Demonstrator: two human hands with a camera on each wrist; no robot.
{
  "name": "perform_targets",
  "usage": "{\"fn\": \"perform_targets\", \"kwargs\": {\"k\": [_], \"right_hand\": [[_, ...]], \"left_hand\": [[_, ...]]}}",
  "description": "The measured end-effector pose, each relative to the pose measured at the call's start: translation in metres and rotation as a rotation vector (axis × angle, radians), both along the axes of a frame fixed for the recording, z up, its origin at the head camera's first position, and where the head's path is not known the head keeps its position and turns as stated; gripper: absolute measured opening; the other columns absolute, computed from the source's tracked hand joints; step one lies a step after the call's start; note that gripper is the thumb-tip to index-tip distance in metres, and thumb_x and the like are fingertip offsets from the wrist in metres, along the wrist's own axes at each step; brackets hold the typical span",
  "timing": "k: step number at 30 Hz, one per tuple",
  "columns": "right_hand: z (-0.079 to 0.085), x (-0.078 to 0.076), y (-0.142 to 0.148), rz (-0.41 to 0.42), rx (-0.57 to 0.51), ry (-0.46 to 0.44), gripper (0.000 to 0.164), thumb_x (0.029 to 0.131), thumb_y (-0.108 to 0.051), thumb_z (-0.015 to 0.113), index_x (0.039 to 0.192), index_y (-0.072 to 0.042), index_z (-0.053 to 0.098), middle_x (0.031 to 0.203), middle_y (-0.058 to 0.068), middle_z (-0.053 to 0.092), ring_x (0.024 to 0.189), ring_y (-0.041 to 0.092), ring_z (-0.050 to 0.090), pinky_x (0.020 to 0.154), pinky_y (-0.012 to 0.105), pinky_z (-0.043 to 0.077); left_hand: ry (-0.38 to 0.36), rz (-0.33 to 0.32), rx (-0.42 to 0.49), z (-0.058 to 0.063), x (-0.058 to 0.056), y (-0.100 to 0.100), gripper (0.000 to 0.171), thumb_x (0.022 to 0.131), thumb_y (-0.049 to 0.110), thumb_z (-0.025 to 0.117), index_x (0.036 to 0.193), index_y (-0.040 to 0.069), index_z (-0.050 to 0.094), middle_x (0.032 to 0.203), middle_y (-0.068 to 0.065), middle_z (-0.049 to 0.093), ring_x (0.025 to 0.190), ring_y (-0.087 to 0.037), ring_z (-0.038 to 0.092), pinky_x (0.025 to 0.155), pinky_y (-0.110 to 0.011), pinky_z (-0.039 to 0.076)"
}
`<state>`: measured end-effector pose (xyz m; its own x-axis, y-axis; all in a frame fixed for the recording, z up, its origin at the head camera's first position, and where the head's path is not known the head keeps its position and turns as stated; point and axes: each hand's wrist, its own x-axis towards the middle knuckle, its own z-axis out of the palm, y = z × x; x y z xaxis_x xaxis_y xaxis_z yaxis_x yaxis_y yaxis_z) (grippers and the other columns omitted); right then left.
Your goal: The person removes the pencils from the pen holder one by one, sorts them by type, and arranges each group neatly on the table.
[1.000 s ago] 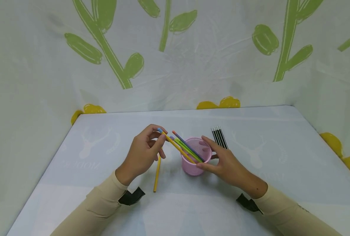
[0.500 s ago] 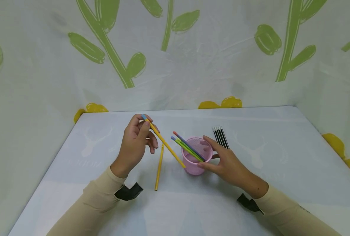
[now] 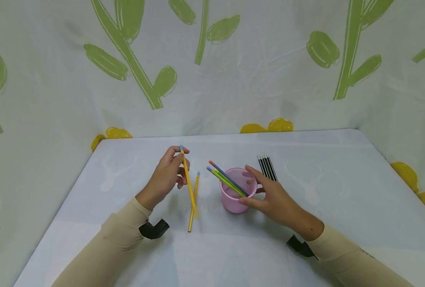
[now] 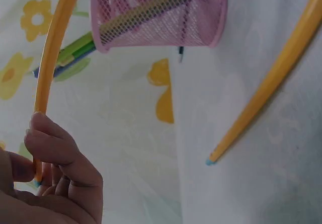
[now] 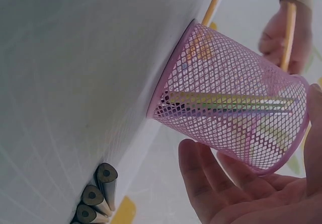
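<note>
Over this pale tabletop [image 3: 234, 255], my left fingers [image 4: 58, 148] pinch a yellow pencil [image 3: 188, 179]; my right fingers [image 5: 193, 168] clasp the pink cup [image 3: 234, 205].

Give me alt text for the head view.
The left hand pinches a yellow pencil near its blue end, crossing in view a second yellow pencil on the pale table. The right hand holds a pink mesh cup with colored pencils leaning inside; black pencils lie beyond.

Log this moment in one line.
left hand: pinches yellow pencil; right hand: holds pink cup; inside: colored pencils; on table: second yellow pencil, black pencils
</note>
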<state>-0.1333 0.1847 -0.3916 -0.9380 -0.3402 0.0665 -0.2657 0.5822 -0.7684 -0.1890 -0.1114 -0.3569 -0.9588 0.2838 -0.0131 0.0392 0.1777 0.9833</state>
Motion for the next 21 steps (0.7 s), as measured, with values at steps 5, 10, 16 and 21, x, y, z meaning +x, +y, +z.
{"fn": "perform_targets", "kwargs": {"k": [5,10,16,21], "right_hand": [[0.000,0.000,0.003,0.006,-0.007,-0.011,0.090,0.085,-0.037,0.080,0.156,-0.015,0.030,0.151,0.009,0.048,0.122,0.030,0.060,0.093,0.043,0.056],[-0.001,-0.001,0.000,0.005,-0.007,-0.020,0.090,0.085,-0.039,0.080,0.157,-0.018,0.030,0.151,0.009,0.048,0.119,0.029,0.063,0.092,0.041,0.057],[0.000,0.002,0.000,0.003,0.006,-0.038,0.090,0.085,-0.040,0.079,0.156,-0.016,0.030,0.152,0.010,0.048,0.116,0.031,0.065,0.088,0.039,0.058],[0.001,0.003,0.000,0.002,-0.003,-0.022,0.090,0.085,-0.037,0.080,0.156,-0.014,0.030,0.151,0.012,0.048,0.118,0.031,0.063,0.090,0.041,0.057]], "left_hand": [[-0.091,-0.036,-0.172,-0.013,-0.011,0.003,0.032,0.104,0.016,0.032,0.132,0.006,0.041,0.083,-0.007,0.051,0.055,-0.017,0.050,0.049,-0.024,0.042],[-0.126,-0.069,-0.264,-0.024,-0.015,0.000,0.039,0.098,0.013,0.033,0.135,0.005,0.041,0.080,-0.005,0.050,0.055,-0.017,0.047,0.048,-0.025,0.039],[-0.187,-0.122,-0.357,-0.037,-0.016,0.000,0.036,0.100,0.015,0.035,0.136,0.011,0.042,0.068,-0.004,0.046,0.050,-0.014,0.042,0.047,-0.023,0.032],[-0.194,-0.156,-0.439,-0.041,-0.018,0.000,0.033,0.104,0.017,0.039,0.136,0.014,0.041,0.077,-0.007,0.051,0.054,-0.016,0.045,0.048,-0.025,0.035]]}}
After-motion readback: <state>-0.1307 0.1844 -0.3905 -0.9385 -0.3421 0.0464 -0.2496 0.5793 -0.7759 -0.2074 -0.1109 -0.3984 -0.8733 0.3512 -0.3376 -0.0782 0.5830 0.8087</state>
